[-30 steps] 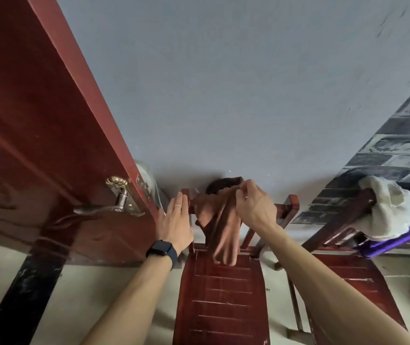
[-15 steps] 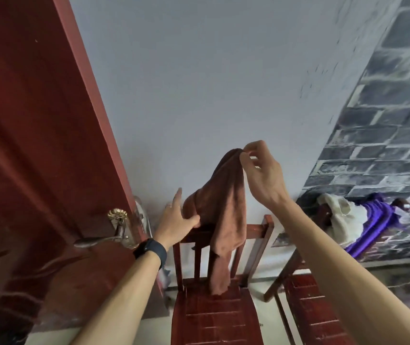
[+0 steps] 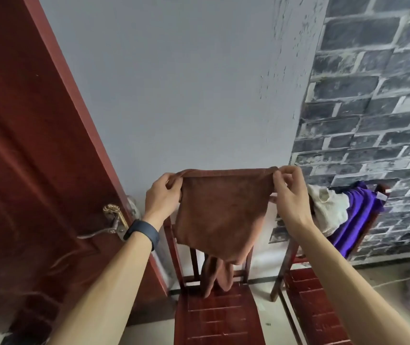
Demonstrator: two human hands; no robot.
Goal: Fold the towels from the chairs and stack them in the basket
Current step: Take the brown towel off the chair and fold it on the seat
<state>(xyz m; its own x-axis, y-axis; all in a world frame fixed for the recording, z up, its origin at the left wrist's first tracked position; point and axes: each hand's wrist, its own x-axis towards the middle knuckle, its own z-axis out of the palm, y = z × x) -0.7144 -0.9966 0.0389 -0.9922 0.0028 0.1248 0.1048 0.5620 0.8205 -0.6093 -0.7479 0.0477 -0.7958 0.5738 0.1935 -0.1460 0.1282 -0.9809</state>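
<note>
I am holding the brown towel [image 3: 220, 210] up in the middle of the picture, in front of the back of the near chair [image 3: 219, 314]. My left hand [image 3: 163, 195] pinches one top corner and my right hand [image 3: 289, 195] pinches the other, so both hands are closed tight on the cloth and the top edge is pulled into a straight line between them. The towel hangs down like a soft bag and comes to a droopy point near the bottom, and its low end hangs close above the seat. It looks fuzzy and thick, the kind that soaks up water. I think I am only at the start, because this towel is open and not folded yet. More is waiting: a cream towel [image 3: 328, 210] and a purple towel [image 3: 358, 215] lie bunched on the back of the next chair [image 3: 308, 305] at the right of the picture. I cannot see the basket anywhere, so nothing shows as stacked. Both chairs are dark red wood with flat slats across the seat. On the left side stands a big red-brown door [image 3: 24, 158] with a shiny gold handle [image 3: 110, 220]. Behind the chairs the wall is plain and grey, and on the right it looks like old grey bricks.
</note>
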